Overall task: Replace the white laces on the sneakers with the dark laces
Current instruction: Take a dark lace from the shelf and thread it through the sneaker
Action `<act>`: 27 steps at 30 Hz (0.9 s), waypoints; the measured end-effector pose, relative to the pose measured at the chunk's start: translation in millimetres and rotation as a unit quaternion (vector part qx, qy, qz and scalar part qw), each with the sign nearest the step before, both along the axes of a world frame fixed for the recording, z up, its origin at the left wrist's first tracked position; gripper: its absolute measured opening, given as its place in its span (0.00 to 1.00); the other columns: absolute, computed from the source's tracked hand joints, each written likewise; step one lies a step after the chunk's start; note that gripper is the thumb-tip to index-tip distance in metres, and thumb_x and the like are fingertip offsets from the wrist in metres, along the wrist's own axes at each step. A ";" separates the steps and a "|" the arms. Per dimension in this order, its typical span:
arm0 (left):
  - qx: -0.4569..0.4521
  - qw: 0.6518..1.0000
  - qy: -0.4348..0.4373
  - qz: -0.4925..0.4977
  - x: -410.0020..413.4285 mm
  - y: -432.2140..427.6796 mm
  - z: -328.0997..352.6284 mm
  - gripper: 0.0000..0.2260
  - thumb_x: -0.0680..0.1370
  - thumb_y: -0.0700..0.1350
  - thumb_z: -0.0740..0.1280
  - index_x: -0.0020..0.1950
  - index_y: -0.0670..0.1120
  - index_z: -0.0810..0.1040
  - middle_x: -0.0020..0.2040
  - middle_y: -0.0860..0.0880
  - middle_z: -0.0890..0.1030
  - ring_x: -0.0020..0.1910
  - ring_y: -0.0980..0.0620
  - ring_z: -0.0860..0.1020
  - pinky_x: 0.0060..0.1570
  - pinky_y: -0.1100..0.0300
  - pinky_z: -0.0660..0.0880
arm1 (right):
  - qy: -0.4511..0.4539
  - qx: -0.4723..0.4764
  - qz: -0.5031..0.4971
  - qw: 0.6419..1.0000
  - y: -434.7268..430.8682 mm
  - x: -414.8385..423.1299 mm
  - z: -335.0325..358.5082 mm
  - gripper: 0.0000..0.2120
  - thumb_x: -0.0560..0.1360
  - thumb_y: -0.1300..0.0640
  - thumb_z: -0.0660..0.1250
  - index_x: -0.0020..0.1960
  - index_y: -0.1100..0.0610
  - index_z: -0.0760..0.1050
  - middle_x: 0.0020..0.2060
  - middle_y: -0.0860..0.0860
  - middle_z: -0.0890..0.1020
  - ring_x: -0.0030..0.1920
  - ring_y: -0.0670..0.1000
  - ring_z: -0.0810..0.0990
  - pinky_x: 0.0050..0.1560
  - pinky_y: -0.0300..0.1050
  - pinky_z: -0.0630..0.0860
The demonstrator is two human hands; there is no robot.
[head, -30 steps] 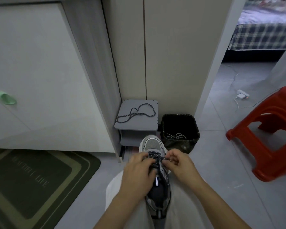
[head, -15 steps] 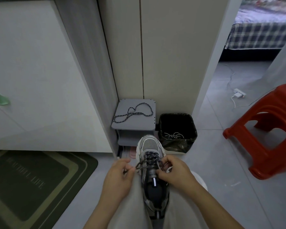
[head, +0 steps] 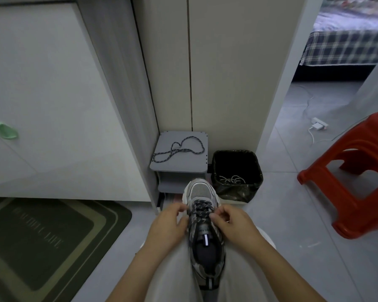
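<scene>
On the floor at far left lies a green doormat; its pale lettering is too blurred to read. The left hand sits against the left flank of the sneaker, its fingers curled tight and narrow, pinching the dark lace at the left edge of the lacing. Beyond it, against the wall, a small grey stand has a second dark lace lying loose and looped on its top surface. The sneaker lies between the person's pale trouser legs, toe pointing away, the dark lace crossed through its front eyelets. A small label on the tongue is too small to read. The right hand mirrors the left, thumb and forefinger closed on the same lace at the right edge. Just right of the stand is a black bin with white laces tangled at the bottom. A red stool stands well apart at far right.
</scene>
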State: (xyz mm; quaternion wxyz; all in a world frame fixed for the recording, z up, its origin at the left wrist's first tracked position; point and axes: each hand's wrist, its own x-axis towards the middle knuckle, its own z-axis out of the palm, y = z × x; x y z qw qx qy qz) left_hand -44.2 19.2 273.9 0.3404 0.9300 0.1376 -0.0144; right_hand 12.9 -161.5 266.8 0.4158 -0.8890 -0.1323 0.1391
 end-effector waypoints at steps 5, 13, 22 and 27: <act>0.027 0.997 0.050 -0.047 16.0 -2.3 -5.5 0.10 0.77 0.46 0.63 0.37 0.53 0.65 0.44 0.52 0.75 0.48 0.50 0.76 0.48 0.55 0.73 | -0.041 -0.069 0.065 0.995 3.5 8.4 4.2 0.09 0.76 0.52 0.65 0.38 0.49 0.69 0.38 0.47 0.75 0.37 0.43 0.72 0.35 0.31 0.66; 0.016 0.997 0.065 -0.042 19.2 30.1 21.0 0.10 0.77 0.52 0.64 0.42 0.46 0.74 0.34 0.53 0.74 0.33 0.55 0.70 0.36 0.60 0.67 | -0.062 -0.138 0.128 0.980 -0.7 17.8 20.0 0.07 0.80 0.51 0.57 0.45 0.53 0.67 0.44 0.50 0.76 0.46 0.52 0.75 0.48 0.48 0.72; -0.213 0.975 0.025 -0.054 20.3 31.8 61.6 0.09 0.78 0.47 0.64 0.41 0.45 0.78 0.33 0.51 0.80 0.33 0.58 0.77 0.40 0.60 0.74 | -0.152 -0.086 0.196 0.965 42.7 19.0 50.6 0.17 0.72 0.41 0.67 0.54 0.51 0.75 0.53 0.48 0.74 0.53 0.48 0.73 0.54 0.47 0.73; -0.260 0.965 -0.039 -0.007 19.3 38.8 66.8 0.07 0.78 0.38 0.63 0.44 0.46 0.79 0.31 0.52 0.78 0.27 0.61 0.75 0.32 0.67 0.73 | -0.139 -0.010 0.129 0.982 57.6 27.0 77.1 0.06 0.75 0.51 0.66 0.41 0.52 0.75 0.45 0.47 0.73 0.47 0.49 0.74 0.53 0.46 0.72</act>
